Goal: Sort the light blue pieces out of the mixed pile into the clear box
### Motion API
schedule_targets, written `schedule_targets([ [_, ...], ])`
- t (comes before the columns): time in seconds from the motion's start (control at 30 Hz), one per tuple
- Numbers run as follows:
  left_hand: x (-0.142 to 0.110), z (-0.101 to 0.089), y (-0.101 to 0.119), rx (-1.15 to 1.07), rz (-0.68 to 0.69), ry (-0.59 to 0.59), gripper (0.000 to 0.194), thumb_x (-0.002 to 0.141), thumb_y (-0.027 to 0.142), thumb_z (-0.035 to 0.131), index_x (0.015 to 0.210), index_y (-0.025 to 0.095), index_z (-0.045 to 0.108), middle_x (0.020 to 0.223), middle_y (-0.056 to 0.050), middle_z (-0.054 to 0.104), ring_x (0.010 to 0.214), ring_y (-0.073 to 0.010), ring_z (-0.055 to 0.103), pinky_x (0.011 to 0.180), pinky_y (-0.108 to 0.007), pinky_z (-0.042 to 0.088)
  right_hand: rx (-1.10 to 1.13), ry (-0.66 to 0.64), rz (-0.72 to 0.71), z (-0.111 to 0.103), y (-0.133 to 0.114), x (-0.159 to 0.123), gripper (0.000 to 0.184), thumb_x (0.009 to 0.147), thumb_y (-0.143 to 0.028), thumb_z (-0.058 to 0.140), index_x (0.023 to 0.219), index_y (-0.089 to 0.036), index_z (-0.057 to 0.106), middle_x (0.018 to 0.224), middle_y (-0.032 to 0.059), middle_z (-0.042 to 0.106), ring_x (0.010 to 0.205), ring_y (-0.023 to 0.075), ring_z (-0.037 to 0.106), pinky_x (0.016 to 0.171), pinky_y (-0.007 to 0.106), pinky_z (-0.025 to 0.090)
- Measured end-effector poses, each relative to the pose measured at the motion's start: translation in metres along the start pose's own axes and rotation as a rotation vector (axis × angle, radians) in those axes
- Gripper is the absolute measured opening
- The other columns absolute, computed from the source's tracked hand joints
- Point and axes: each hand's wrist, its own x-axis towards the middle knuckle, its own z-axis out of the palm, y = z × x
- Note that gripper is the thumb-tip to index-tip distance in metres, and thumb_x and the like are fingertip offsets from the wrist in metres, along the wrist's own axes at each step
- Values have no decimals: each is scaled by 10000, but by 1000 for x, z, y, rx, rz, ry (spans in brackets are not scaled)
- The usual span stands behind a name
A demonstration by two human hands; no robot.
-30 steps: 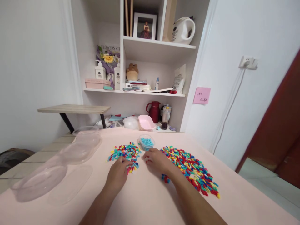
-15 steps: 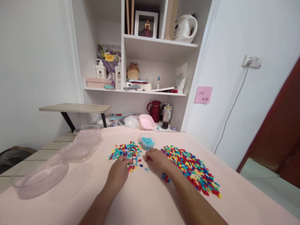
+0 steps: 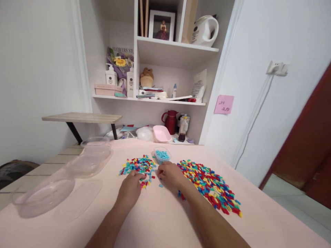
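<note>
The bare right hand point(image 3: 170, 174) has edged left, fingers curled beside an oblong light-blue plastic piece point(image 3: 160, 185) on the pink table point(image 3: 155, 220), the bare left hand point(image 3: 130, 186) bent at the small multicoloured plastic pile point(image 3: 139, 165), either grip untellable, apparently mid-picking, needing a precise pinch.

It looked like a home: shelves point(image 3: 176, 51) at twelve o'clock held a framed photo point(image 3: 162, 27) and a white jug point(image 3: 201, 32); pump bottles point(image 3: 111, 76) stood at eleven.

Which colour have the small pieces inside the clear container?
Light blue; the pieces in the clear container show best in the head view.
</note>
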Motion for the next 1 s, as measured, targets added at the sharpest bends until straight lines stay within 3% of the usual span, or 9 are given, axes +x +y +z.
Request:
schedule_targets([
  [0.2,0,-1,3,-24,-16,30,458,828,-4,353,986,217,722,1108,-59,625,1047,-149,608,945,-270,426,131,47,-36,-4,6,0,199,834,-279,593,977,-239,725,956,37,692,853,170,599,740,247,394],
  [0.37,1,-2,2,-36,-19,40,424,821,6,364,934,196,725,1093,-67,637,1009,-161,621,916,-290,452,113,-8,-91,1,-10,2,138,778,-288,654,888,-248,728,869,8,701,859,170,600,723,242,381],
  [0.53,1,-3,3,-43,0,73,430,803,-16,378,929,199,728,1055,-59,649,996,-154,622,928,-298,455,-89,-38,112,-10,5,-5,114,741,-220,628,811,-235,717,897,39,703,873,206,610,728,274,376],
  [0.63,0,-4,4,-60,2,91,435,808,-17,377,937,207,727,1030,-50,649,987,-145,626,931,-296,456,-128,-13,162,-16,12,-11,224,755,-147,569,897,-226,722,972,78,701,932,237,619,770,299,390],
  [0.8,1,-6,5,-73,4,153,403,810,-7,391,861,213,724,983,-34,651,932,-139,633,885,-286,473,8,63,65,-4,-4,-6,401,848,-124,446,1153,-258,669,1192,62,661,1056,204,609,879,266,400],
  [1.0,2,-11,6,-52,-34,179,389,795,-2,387,822,209,714,945,-28,663,929,-142,627,884,-281,466,135,50,-6,-3,-6,-5,331,838,-145,489,1072,-228,708,1081,54,707,969,192,632,820,245,416],
])
